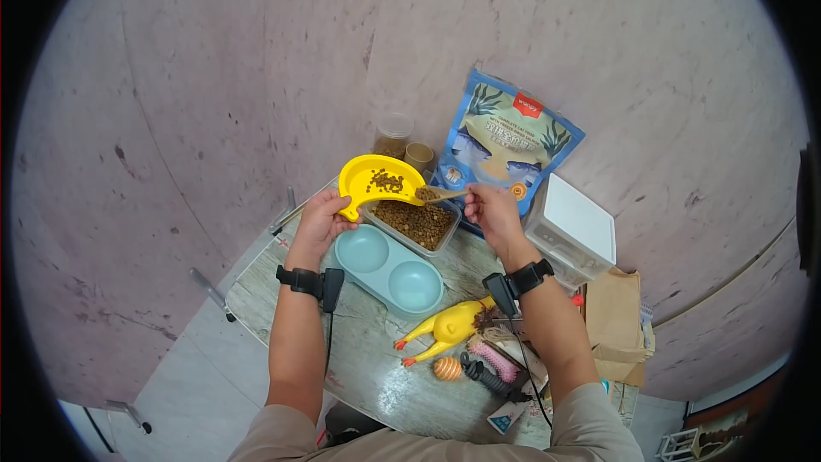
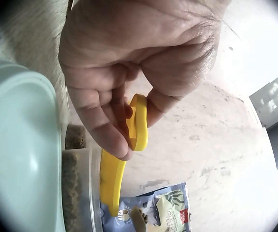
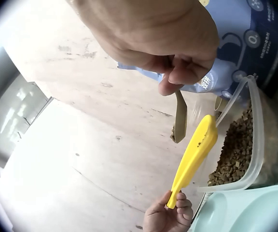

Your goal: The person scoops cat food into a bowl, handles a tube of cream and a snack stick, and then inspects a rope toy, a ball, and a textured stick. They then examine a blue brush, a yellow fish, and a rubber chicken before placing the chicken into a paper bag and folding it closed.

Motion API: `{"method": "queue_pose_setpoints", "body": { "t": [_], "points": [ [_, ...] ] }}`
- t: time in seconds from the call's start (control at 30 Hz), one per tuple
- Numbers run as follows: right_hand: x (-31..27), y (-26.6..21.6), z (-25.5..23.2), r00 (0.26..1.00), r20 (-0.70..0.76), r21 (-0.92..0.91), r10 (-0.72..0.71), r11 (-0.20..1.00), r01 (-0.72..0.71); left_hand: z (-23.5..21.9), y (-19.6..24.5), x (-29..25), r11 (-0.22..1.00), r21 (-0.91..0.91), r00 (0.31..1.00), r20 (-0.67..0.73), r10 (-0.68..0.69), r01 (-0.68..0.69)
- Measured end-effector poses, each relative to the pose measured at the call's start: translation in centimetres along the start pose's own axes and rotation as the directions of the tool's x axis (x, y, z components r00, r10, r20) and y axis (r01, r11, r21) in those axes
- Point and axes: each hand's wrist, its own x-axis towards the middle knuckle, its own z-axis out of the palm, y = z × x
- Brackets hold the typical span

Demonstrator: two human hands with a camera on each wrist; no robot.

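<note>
My left hand pinches the short handle of a yellow crescent-shaped scoop, thumb against fingers. Some brown kibble lies inside it. In my right hand a small wooden spoon is held by its handle end. The spoon's bowl, with several pieces of kibble in it, is at the scoop's right end. In the right wrist view the spoon tilts downward above the scoop. Under both stands a clear plastic container filled with kibble.
A pale blue double bowl sits nearer me. Behind stand a cat food bag and two jars, one lidded. To the right are a white drawer box and a paper bag. A yellow rubber chicken and striped ball lie in front.
</note>
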Motion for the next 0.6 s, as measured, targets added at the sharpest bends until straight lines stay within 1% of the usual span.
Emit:
{"method": "queue_pose_setpoints", "body": {
  "t": [0.03, 0.07, 0.1, 0.13, 0.17, 0.2, 0.23, 0.27, 0.3, 0.33, 0.37, 0.4, 0.47, 0.5, 0.57, 0.6],
  "points": [
    [0.1, -0.4, 0.4, 1.0, 0.008, -0.007, -0.031, 1.0, 0.031, 0.0, 0.0, 0.0, 1.0, 0.014, 1.0, -0.006, -0.007, 0.007],
    [0.3, -0.6, 1.0, 0.999, 0.008, -0.005, -0.032, 0.999, 0.032, 0.1, 0.0, -0.1, 1.0, 0.029, 1.0, -0.012, -0.012, 0.013],
    [0.4, -0.7, 1.8, 0.998, -0.007, -0.053, -0.059, 0.997, 0.058, 0.0, 0.0, -0.1, 0.999, 0.031, 1.0, -0.012, -0.011, 0.011],
    [0.6, -0.6, 2.6, 0.996, -0.022, -0.101, -0.087, 0.991, 0.085, 0.0, 0.1, -0.1, 0.999, 0.039, 1.0, 0.009, -0.016, 0.015],
    [0.9, -0.1, 3.3, 0.996, -0.02, -0.1, -0.09, 0.991, 0.087, 0.0, 0.1, -0.1, 0.999, 0.046, 0.999, 0.03, -0.02, 0.019],
    [1.2, 0.5, 4.0, 0.981, 0.044, -0.218, -0.188, 0.957, 0.193, 0.0, 0.1, -0.1, 0.999, 0.048, 0.999, 0.03, -0.018, 0.017],
    [1.4, 0.9, 4.4, 0.954, 0.119, -0.327, -0.274, 0.897, 0.298, 0.0, 0.1, -0.1, 0.999, 0.03, 0.999, 0.033, -0.021, 0.02],
    [1.4, 1.0, 4.3, 0.954, 0.122, -0.327, -0.274, 0.897, 0.299, 0.0, 0.1, 0.0, 1.0, 0.011, 0.999, 0.035, -0.025, 0.024],
    [1.0, 1.0, 4.4, 0.813, 0.265, -0.558, -0.518, 0.605, 0.567, -0.1, 0.1, 0.0, 1.0, 0.01, 0.999, 0.033, -0.023, 0.023],
    [0.6, 1.0, 4.5, 0.604, 0.465, -0.672, -0.648, 0.186, 0.717, -0.3, 0.0, 0.0, 1.0, 0.013, 0.999, 0.047, -0.021, 0.02],
    [0.3, 1.2, 4.8, 0.65, 0.394, -0.652, -0.65, 0.301, 0.696, -0.4, 0.0, 0.1, 1.0, 0.015, 0.998, 0.061, -0.019, 0.018],
    [0.3, 1.5, 4.6, 0.65, 0.398, -0.651, -0.647, 0.3, 0.697, -0.5, 0.0, 0.1, 1.0, 0.011, 0.998, 0.058, -0.017, 0.017],
    [0.6, 2.0, 3.6, 0.671, 0.185, -0.617, -0.718, 0.446, 0.648, -0.6, -0.1, 0.2, 1.0, -0.009, 0.998, 0.06, -0.01, 0.011],
    [0.4, 2.0, 3.1, 0.673, 0.187, -0.619, -0.715, 0.446, 0.646, -0.7, -0.1, 0.2, 1.0, -0.013, 0.998, 0.058, -0.012, 0.013],
    [0.0, 2.0, 2.3, 0.785, -0.077, -0.518, -0.614, 0.698, 0.495, -0.8, 0.0, 0.2, 0.998, -0.062, 0.999, 0.04, -0.014, 0.017],
    [-0.2, 2.2, 2.0, 0.786, -0.077, -0.521, -0.614, 0.697, 0.493, -0.8, 0.0, 0.2, 0.998, -0.065, 0.999, 0.041, -0.016, 0.019]
  ]
}}
